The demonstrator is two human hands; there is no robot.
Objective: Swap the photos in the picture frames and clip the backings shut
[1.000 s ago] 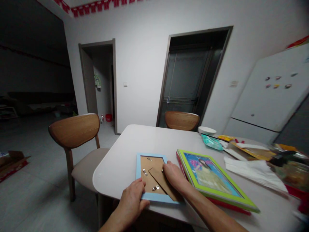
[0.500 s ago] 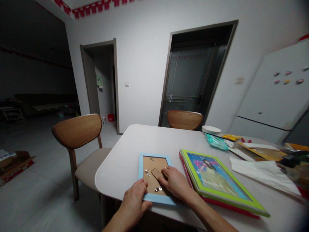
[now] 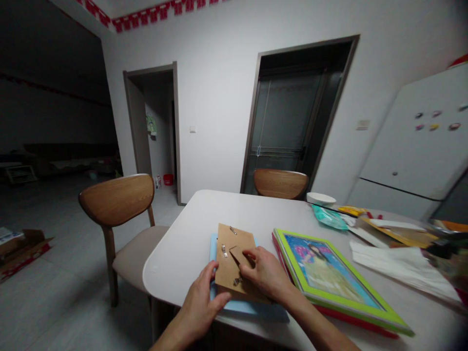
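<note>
A brown backing board (image 3: 239, 236) with several small metal clips on it is raised out of a light blue picture frame (image 3: 256, 310), which lies face down on the table. My right hand (image 3: 265, 273) is closed on the board's stand leg (image 3: 237, 254), pinching it between thumb and fingers. At the board's lower left corner is my left hand (image 3: 203, 300), open, with thumb and fingers spread; whether it touches the board or the frame I cannot tell. Right of them lies a green picture frame (image 3: 329, 273) with a picture of a figure in a pale dress, stacked on a red one (image 3: 360, 319).
The white table (image 3: 183, 253) also carries a white bowl (image 3: 321, 198), a teal packet (image 3: 330, 217), white paper (image 3: 398, 263) and a yellowish envelope (image 3: 398, 231) at the right. Wooden chairs stand left (image 3: 119, 197) and behind (image 3: 281, 184) the table.
The backing board has come up out of the blue frame, lifted by its stand leg in my right hand. My left hand's fingers have spread from the frame's edge.
</note>
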